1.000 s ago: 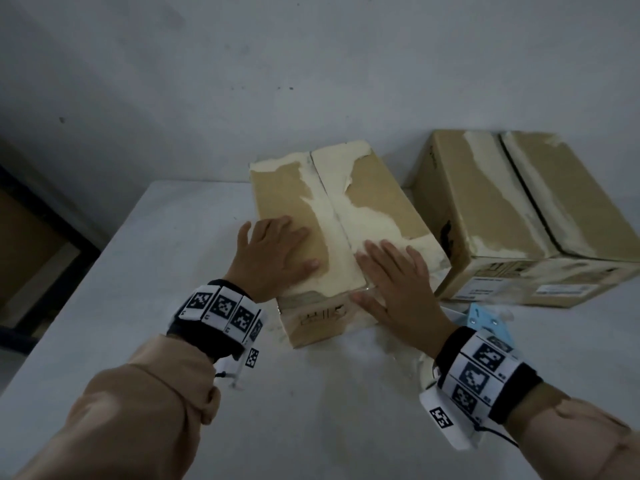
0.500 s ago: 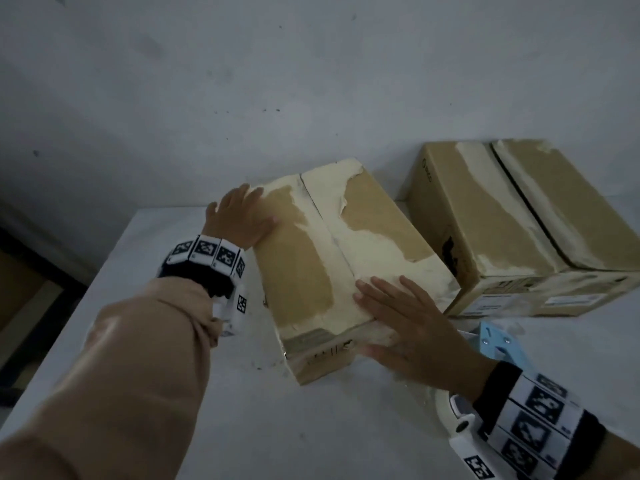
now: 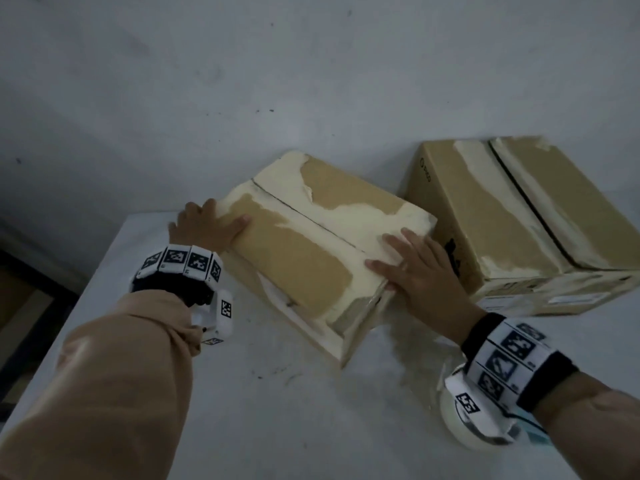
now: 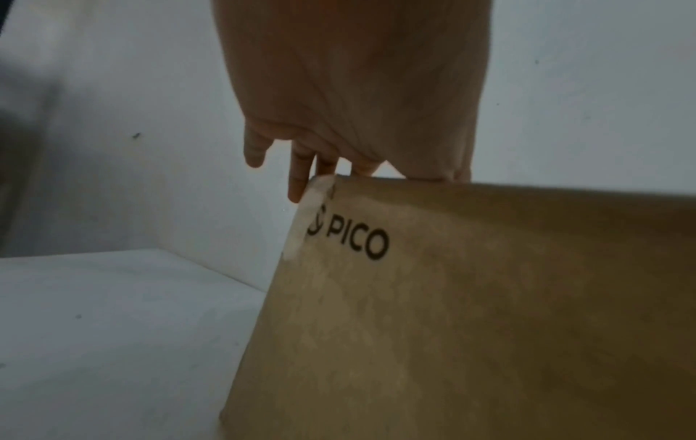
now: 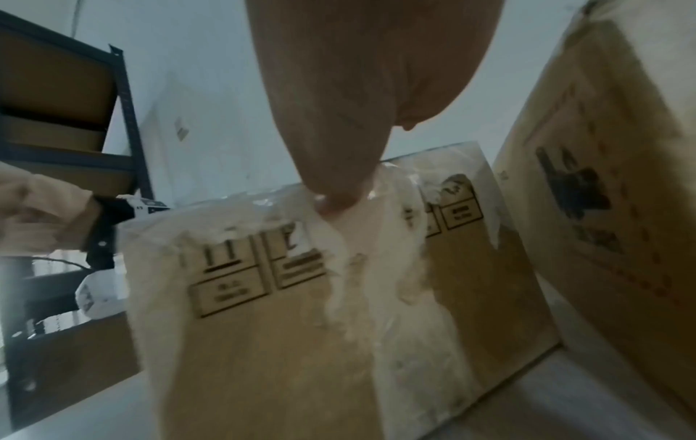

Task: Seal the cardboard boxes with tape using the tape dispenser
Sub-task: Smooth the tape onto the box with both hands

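Note:
A small cardboard box point(image 3: 304, 258) with torn pale patches lies skewed on the white table point(image 3: 311, 427), its flaps closed along a bare centre seam. My left hand point(image 3: 204, 226) is at its far left corner, thumb on top and straight fingers point(image 4: 301, 172) reaching past the corner. The box side there reads PICO point(image 4: 354, 241). My right hand point(image 3: 419, 271) presses flat on the near right corner, thumb point(image 5: 335, 196) over the crinkled old tape on the end face. The blue tape dispenser point(image 3: 535, 432) lies on the table, mostly hidden under my right wrist.
A larger cardboard box point(image 3: 502, 216) stands close to the right of the small one, against the grey wall, its top seam open as a dark gap. A black metal shelf point(image 5: 120, 119) stands left of the table. The table's left edge drops off near my left arm.
My left hand left the box top and reached to the far left corner. The small box turned, its far end swinging left and near end right. My right hand stayed pressed on it.

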`<state>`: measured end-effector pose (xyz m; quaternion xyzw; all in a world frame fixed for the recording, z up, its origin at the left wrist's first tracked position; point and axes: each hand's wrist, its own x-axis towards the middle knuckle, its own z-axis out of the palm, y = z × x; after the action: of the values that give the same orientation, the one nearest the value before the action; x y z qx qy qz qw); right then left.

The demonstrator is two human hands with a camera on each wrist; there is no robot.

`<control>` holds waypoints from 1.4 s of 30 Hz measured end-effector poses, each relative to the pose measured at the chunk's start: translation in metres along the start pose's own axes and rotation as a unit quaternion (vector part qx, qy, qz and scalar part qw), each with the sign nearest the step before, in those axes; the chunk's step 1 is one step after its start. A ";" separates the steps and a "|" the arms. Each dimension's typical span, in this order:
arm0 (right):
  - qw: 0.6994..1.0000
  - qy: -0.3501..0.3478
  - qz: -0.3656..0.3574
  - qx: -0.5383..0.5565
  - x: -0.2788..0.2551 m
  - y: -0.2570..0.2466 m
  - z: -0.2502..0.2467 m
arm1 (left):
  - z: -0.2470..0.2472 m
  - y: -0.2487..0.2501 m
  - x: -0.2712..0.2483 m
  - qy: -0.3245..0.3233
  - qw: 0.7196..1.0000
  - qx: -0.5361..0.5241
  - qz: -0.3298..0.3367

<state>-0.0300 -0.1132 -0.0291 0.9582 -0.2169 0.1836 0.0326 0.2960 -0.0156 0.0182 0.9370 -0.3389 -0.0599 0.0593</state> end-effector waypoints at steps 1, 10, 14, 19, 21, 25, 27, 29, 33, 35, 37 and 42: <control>1.000 -0.023 0.010 -0.009 0.004 0.000 -0.004 | -0.001 -0.004 -0.005 -0.006 1.000 -0.007 -0.013; 0.947 -0.262 0.143 0.118 0.022 -0.006 -0.042 | -0.003 -0.017 -0.066 -0.004 0.994 -0.011 -0.107; 0.963 -0.132 0.141 0.188 -0.003 -0.050 -0.040 | -0.008 -0.015 -0.095 -0.023 0.991 -0.024 -0.130; 0.966 -0.185 0.151 0.097 -0.006 -0.065 -0.031 | -0.009 -0.014 -0.141 -0.034 0.991 -0.036 -0.122; 0.964 -0.207 0.151 0.078 -0.002 -0.052 -0.029 | -0.003 -0.017 -0.160 -0.039 0.991 -0.070 -0.104; 0.960 -0.236 0.128 0.078 0.004 -0.023 -0.036 | 0.001 -0.017 -0.204 -0.092 0.982 -0.164 -0.031; 0.960 -0.238 0.126 0.074 0.006 -0.011 -0.035 | -0.003 -0.014 -0.220 -0.111 0.982 -0.155 0.016; 0.962 -0.227 0.133 0.075 0.008 -0.004 -0.035 | -0.011 -0.014 -0.222 -0.080 0.989 -0.115 0.037; 0.964 -0.145 0.146 0.171 0.005 -0.023 -0.045 | -0.018 -0.024 -0.181 0.075 0.993 -0.089 0.015; 0.970 -0.083 0.132 0.187 -0.001 -0.051 -0.055 | -0.016 -0.027 -0.151 0.121 0.989 -0.081 0.036; 0.973 -0.076 0.125 0.176 -0.007 -0.079 -0.062 | -0.009 -0.031 -0.123 0.120 0.990 -0.059 0.049; 0.969 -0.118 0.119 0.184 -0.019 -0.110 -0.048 | 0.015 -0.036 -0.092 0.019 0.999 -0.025 0.014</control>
<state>-0.0152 0.0003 0.0107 0.9300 -0.2940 0.1084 -0.1923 0.2456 0.0698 0.0046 0.9313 -0.3494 -0.0497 0.0900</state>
